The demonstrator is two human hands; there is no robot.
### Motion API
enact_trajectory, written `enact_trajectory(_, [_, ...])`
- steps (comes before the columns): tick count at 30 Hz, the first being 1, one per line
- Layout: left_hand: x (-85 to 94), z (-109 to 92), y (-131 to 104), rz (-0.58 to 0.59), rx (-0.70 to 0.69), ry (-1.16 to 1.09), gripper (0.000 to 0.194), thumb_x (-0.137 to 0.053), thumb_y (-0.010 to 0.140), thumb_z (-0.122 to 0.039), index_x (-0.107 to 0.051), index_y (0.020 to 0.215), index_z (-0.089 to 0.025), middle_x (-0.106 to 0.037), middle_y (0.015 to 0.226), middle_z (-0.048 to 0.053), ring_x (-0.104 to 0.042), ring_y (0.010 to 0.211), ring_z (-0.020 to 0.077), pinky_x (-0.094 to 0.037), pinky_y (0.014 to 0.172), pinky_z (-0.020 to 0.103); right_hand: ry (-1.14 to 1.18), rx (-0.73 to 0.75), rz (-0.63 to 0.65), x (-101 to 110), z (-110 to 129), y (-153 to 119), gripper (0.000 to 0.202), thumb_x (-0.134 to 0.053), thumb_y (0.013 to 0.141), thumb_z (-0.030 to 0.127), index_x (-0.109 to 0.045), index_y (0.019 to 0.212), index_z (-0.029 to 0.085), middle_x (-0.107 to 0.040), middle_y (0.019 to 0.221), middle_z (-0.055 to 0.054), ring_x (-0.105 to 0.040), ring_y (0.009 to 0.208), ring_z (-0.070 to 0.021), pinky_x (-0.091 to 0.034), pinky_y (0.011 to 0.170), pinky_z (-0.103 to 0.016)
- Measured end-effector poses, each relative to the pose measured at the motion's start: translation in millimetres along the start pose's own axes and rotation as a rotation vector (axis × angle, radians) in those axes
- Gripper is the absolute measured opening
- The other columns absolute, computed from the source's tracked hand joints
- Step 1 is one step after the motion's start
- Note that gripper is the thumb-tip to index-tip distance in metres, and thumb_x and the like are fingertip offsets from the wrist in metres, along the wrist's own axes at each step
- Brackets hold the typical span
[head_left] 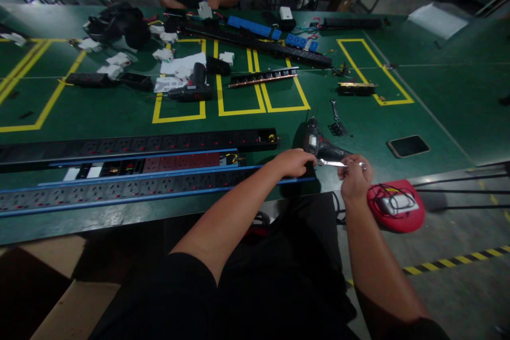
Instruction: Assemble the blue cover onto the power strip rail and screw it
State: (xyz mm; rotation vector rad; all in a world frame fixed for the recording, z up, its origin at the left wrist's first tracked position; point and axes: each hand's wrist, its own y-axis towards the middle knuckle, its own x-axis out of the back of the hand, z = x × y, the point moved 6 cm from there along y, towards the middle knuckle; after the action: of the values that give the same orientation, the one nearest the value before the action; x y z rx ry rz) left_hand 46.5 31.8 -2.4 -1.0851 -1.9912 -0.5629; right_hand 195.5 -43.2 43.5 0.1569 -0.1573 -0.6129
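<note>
My right hand [356, 176] is closed around a silver wrench [333, 163], whose far end points left. Its tip reaches the fingertips of my left hand [295, 162], which is closed over the right end of the nearest long black power strip [167, 185]. What those left fingers pinch is too small and dark to make out. Just beyond both hands lies a black cordless drill [316, 141], its bit pointing away from me. A second wrench [334, 110] rests on the table past the drill, beside some small dark parts.
Another power strip [119, 144] and an opened one with red sockets [181, 162] lie alongside at left. A second drill [195, 85], blue socket blocks [249, 25] and a phone [408, 146] are on the green table [438, 85]. A red stool [414, 218] stands at right. A person stands opposite.
</note>
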Motion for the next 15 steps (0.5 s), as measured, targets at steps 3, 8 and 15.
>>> enact_trajectory(3, [0.3, 1.3, -0.5, -0.009, 0.021, 0.001, 0.037, -0.054, 0.084, -0.027, -0.062, 0.121, -0.028, -0.064, 0.102, 0.006, -0.058, 0.096, 0.0205, -0.046, 0.079, 0.03, 0.001, -0.008, 0.034, 0.2, -2.5, -2.5, 0.013, -0.055, 0.076, 0.025, -0.057, 0.064, 0.019, -0.046, 0.043, 0.005, -0.036, 0.035, -0.0067, -0.023, 0.036, -0.02])
enact_trajectory(8, [0.5, 1.1, 0.1, 0.001, 0.023, 0.021, 0.037, -0.056, 0.084, -0.03, -0.061, 0.12, -0.029, -0.063, 0.103, 0.006, -0.058, 0.097, 0.0213, -0.046, 0.08, 0.031, -0.021, -0.025, 0.118, -2.0, -9.3, -7.0, 0.008, -0.054, 0.076, 0.025, -0.057, 0.07, 0.02, -0.047, 0.045, 0.005, -0.036, 0.038, -0.0085, -0.024, 0.038, -0.022])
enact_trajectory(15, [3.1, -1.0, -0.6, 0.028, 0.054, 0.02, 0.037, -0.058, 0.082, -0.026, -0.061, 0.119, -0.028, -0.063, 0.103, 0.005, -0.059, 0.098, 0.0205, -0.046, 0.081, 0.03, -0.142, 0.092, 0.239, -3.4, -14.0, -13.1, 0.011, -0.051, 0.081, 0.024, -0.058, 0.072, 0.021, -0.047, 0.05, 0.004, -0.04, 0.044, -0.0105, -0.029, 0.045, -0.025])
